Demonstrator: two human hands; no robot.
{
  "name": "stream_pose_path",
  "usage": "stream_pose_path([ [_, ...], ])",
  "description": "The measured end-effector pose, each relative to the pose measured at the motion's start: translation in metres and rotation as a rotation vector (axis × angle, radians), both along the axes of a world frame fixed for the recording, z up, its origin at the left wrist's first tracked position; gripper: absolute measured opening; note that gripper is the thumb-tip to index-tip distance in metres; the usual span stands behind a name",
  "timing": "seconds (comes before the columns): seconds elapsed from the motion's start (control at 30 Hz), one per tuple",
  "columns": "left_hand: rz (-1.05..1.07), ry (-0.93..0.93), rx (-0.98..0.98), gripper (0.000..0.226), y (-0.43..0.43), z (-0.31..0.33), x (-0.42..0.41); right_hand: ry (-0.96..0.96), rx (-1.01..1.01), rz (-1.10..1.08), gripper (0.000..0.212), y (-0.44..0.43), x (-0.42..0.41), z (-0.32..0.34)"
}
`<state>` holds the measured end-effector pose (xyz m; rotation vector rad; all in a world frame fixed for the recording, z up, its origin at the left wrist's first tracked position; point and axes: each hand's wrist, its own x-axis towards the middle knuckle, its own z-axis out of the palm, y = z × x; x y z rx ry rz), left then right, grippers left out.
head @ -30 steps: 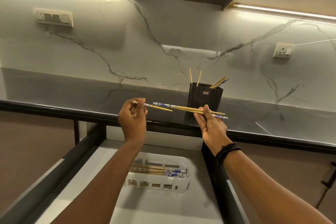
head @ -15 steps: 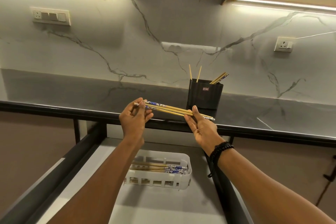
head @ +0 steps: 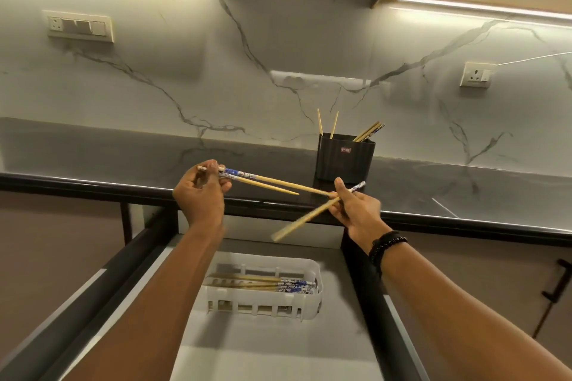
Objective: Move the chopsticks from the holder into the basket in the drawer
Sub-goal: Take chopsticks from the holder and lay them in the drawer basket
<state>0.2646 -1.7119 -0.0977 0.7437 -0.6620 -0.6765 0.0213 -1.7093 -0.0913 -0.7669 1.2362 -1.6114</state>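
Holding chopsticks in both bare hands above an open drawer (head: 278,346), a person is sorting a small bunch in mid-air. Their left hand (head: 199,195) is pinching the patterned blue-and-white ends of two chopsticks (head: 263,181), which are pointing right and slightly downward, the tip of the longer-reaching one nearly meeting the right hand. Their right hand (head: 356,209), wearing a dark bead bracelet (head: 387,244) at the wrist, is gripping a single chopstick (head: 309,216) near its patterned end, its bare tip slanting down to the left and looking blurred, as if swinging. Directly below, a white slotted basket (head: 263,308) is sitting in the drawer with several chopsticks already lying flat inside. Behind the hands, a black holder (head: 345,158) is standing on the dark counter (head: 123,161), with a few more chopsticks sticking out of it.

Judging by the grips, the risk is a slip: each stick is being held only at one end, so a loose pinch could be letting one pivot and drop. Falling at a slant, it could be missing the narrow basket and landing on the drawer floor, or lodging across the rim
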Motion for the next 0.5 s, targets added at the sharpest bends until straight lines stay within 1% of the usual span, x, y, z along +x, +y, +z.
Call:
stream_pose_path([
  [0.07, 0.008, 0.005, 0.009, 0.014, -0.002, 0.002, 0.005, 0.192, 0.017, -0.057, 0.024, -0.002, -0.010, 0.001],
  [0.17, -0.021, -0.024, 0.020, 0.012, -0.001, 0.003, 0.004, 0.391, -0.012, -0.046, 0.023, -0.002, -0.011, 0.005],
  [0.3, -0.098, -0.169, 0.016, 0.004, 0.005, 0.003, -0.009, 0.551, -0.118, 0.117, 0.032, 0.005, 0.007, 0.009],
  [0.43, -0.240, -0.319, 0.015, 0.006, 0.010, -0.002, -0.025, 0.754, -0.226, 0.269, 0.033, 0.013, 0.032, 0.007],
  [0.5, -0.296, -0.381, 0.019, 0.011, 0.012, -0.006, -0.031, 0.790, -0.241, 0.330, 0.033, 0.015, 0.040, 0.003],
])
